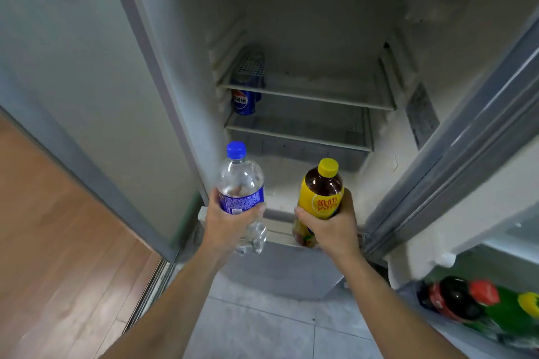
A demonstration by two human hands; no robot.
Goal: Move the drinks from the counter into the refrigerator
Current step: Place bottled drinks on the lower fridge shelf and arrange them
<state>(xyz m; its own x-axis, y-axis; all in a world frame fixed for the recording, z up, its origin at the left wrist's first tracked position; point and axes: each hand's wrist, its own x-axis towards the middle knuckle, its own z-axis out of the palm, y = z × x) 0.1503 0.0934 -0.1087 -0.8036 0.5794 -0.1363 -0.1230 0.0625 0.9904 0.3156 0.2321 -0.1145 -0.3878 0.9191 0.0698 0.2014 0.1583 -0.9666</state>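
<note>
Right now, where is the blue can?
In the head view, the blue can stands inside the open fridge, at the far left of the middle shelf, close to the left wall and above the clear bottle.

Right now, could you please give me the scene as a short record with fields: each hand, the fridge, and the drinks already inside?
left hand: left hand grips the clear bottle, blue cap, upright
right hand: right hand grips the yellow bottle, yellow cap, upright
fridge: fridge open; both bottles held in front of it, not yet on a shelf
shelves: one blue can at the left on the lower shelf
door rack: door rack at lower right holds several bottles, blurred
</note>
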